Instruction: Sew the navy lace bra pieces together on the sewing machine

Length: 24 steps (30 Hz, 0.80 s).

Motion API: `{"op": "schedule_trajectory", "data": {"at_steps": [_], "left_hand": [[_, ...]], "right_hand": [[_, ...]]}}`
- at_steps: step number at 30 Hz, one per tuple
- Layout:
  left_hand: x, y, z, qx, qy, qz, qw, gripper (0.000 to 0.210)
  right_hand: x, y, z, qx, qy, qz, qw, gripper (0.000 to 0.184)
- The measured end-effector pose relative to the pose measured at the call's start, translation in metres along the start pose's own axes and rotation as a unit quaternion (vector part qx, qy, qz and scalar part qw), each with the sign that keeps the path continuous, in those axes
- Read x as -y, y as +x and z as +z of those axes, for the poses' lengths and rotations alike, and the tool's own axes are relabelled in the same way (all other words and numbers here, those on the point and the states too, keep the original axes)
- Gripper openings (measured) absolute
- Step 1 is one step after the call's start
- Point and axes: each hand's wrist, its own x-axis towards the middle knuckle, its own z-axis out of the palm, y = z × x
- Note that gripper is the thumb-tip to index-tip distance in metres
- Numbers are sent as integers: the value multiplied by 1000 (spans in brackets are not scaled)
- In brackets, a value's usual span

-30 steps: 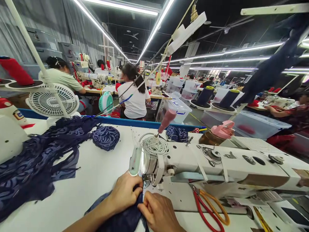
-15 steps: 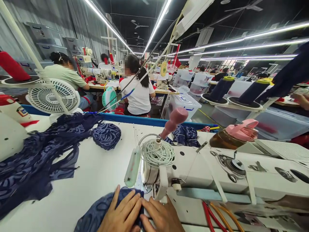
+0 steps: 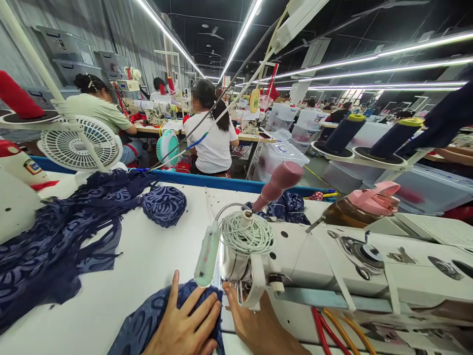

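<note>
My left hand (image 3: 186,320) lies flat with fingers spread on a piece of navy patterned fabric (image 3: 138,315), pressing it to the white table just left of the sewing machine's foot. My right hand (image 3: 256,323) reaches in beside the needle area of the white sewing machine (image 3: 303,256). One stretched finger shows beside the fabric's right edge; the rest is partly hidden by the machine head. Nothing shows held in it. A pale green lamp (image 3: 207,256) hangs just above the fabric's far edge.
Navy fabric strips (image 3: 59,236) and a rolled navy bundle (image 3: 164,204) lie at left. A white fan (image 3: 79,143) stands behind them. Red and orange-handled tools (image 3: 328,328) lie at the front right; a pink-lidded bottle (image 3: 362,204) stands behind the machine. Co-workers sit ahead.
My right hand has moved off the fabric, rightward and forward to the machine's foot. My left hand stays on the fabric with its fingers spread wider. The view has shifted slightly.
</note>
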Motion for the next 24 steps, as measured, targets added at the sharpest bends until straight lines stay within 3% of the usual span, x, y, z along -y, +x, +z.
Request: {"op": "schedule_trajectory", "data": {"at_steps": [4,9,13,19,24], "left_hand": [[3,3,-4,32,-3,-6,999,37],[7,11,-9,117,25,19,993,40],[8,20,-10,108,5,-13,994,35],[8,26,-8,102,-31,-41,993,37],[9,28,-7,101,-32,-29,994,35]], "right_hand": [[-8,-12,-16,3,27,8,1000,46],[-2,-10,-14,-44,54,15,997,41],[-1,-13,-9,-94,68,13,993,35],[-3,-20,-7,-68,42,-17,997,37],[0,-26,-1,-52,71,27,996,35]]}}
